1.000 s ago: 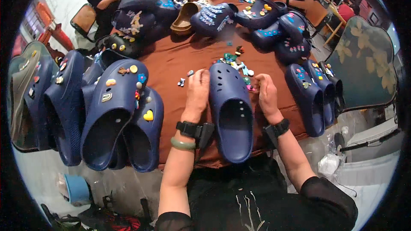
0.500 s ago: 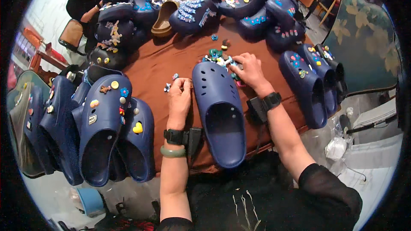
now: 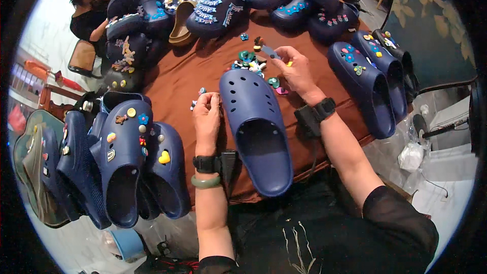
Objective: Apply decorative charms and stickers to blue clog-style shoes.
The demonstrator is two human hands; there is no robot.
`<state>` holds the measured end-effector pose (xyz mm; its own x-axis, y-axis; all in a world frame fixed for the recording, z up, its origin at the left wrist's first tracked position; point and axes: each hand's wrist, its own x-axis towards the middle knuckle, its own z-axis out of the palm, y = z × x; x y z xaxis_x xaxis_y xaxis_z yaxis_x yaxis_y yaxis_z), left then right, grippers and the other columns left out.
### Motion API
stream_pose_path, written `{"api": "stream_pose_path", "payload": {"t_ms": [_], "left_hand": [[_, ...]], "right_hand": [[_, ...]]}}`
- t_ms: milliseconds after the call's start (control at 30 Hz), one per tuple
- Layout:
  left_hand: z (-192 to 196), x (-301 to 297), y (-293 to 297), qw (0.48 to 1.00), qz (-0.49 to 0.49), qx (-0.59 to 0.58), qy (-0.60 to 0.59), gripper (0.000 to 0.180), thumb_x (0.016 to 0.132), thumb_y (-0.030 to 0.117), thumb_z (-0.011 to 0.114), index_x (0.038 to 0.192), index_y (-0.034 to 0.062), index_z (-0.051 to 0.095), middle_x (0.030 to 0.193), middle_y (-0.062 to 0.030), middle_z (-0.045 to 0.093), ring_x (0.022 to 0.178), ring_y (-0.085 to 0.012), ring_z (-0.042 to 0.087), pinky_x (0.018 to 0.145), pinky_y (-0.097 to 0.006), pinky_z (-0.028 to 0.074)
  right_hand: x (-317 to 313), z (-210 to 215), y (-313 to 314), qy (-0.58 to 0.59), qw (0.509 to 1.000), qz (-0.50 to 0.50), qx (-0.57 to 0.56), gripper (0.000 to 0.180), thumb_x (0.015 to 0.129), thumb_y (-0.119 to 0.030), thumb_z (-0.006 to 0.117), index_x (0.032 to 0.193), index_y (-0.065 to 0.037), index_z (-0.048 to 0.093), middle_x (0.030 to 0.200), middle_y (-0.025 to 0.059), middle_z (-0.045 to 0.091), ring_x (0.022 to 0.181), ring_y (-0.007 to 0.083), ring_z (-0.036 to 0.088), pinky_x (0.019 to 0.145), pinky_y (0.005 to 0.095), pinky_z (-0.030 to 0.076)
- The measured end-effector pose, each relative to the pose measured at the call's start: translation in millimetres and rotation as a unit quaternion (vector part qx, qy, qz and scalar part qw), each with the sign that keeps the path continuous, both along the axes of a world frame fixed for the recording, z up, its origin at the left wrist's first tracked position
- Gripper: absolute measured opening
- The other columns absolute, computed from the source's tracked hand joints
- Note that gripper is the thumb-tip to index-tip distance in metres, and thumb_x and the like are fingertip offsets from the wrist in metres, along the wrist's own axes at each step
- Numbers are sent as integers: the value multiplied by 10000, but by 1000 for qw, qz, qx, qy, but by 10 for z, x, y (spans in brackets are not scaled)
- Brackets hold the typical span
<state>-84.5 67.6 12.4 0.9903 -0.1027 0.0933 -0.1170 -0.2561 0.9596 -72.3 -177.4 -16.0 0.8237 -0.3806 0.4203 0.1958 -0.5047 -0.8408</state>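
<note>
Far L: charm-studded navy clogs (image 3: 122, 142), lined up L of brown cloth (image 3: 177, 78). Next: L hand (image 3: 207, 114), thumb + fingertips together by 2 loose charms (image 3: 194, 105); can't tell if gripping anything. Mid: charm pile (image 3: 247, 57), R hand (image 3: 299, 73) at its edge 0.5 s ago, now raised just R of it, thumb + fingers apparently clamped on flat blue-grey pc (image 3: 271, 52), kind unclear. Prob. means picking done for now, single pc in handling. Just nearer: plain navy clog (image 3: 253, 94), on cloth btwn both hands, visible holes w/o charms; toe pointing to far side, slightly L, heel to near side, long axis diag., upper L to lower R. Far R: more decorated navy clogs (image 3: 360, 78), toes likewise away.
</note>
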Motion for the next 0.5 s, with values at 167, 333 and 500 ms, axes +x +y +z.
{"api": "stream_pose_path", "payload": {"t_ms": [167,333,500], "left_hand": [[-283,140,128,999,12,-28,-13,169,948,159,551,911,5,610,778,-4,582,717,-70,512,651,-232,432],[-287,144,59,996,-4,-73,-57,161,948,146,546,909,7,619,791,-8,595,716,-75,535,660,-219,441],[-331,162,43,991,-18,-118,-64,164,962,145,527,900,13,602,802,-6,583,707,-67,525,638,-220,448]], "right_hand": [[-164,196,163,-20,975,177,132,198,851,-99,668,1030,-13,658,966,39,662,861,110,602,750,243,482],[-254,175,278,27,966,239,97,221,849,-134,673,1043,-29,655,1009,47,657,899,134,602,810,265,466],[-241,196,230,50,960,254,105,210,842,-146,684,1014,-31,651,942,14,651,854,103,579,785,255,464]]}}
